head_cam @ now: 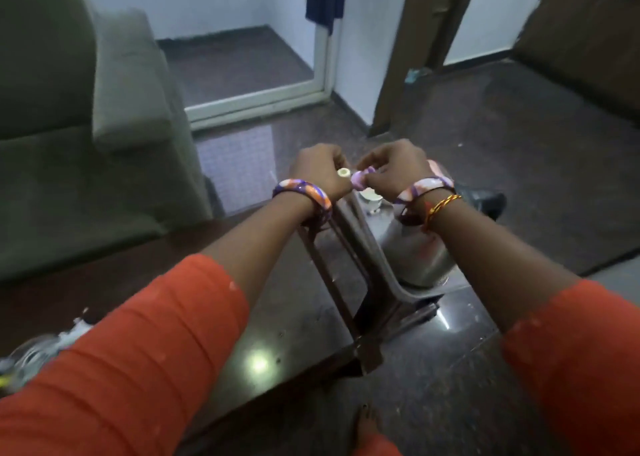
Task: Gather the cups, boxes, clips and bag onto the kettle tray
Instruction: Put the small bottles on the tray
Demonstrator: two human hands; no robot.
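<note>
My left hand (pixel 317 168) and my right hand (pixel 396 168) meet in the air above the far end of the dark table (pixel 294 317). The left fingers pinch a small cream piece (pixel 343 174). A purple and pink clip-like thing (pixel 361 179) touches it, gripped by the right fingers. Blur hides what these two pieces are exactly. Just below the hands a steel kettle (pixel 417 251) with a black handle (pixel 483 199) stands on a grey tray (pixel 412 294). A white cup (pixel 370 197) sits on the tray beyond the kettle.
A grey-green sofa (pixel 86 126) fills the left side, close to the table. Blurred clear and white clutter (pixel 41 351) lies on the table at the lower left. Dark floor (pixel 536 150) stretches right and beyond. My bare foot (pixel 369 424) shows by the table's near edge.
</note>
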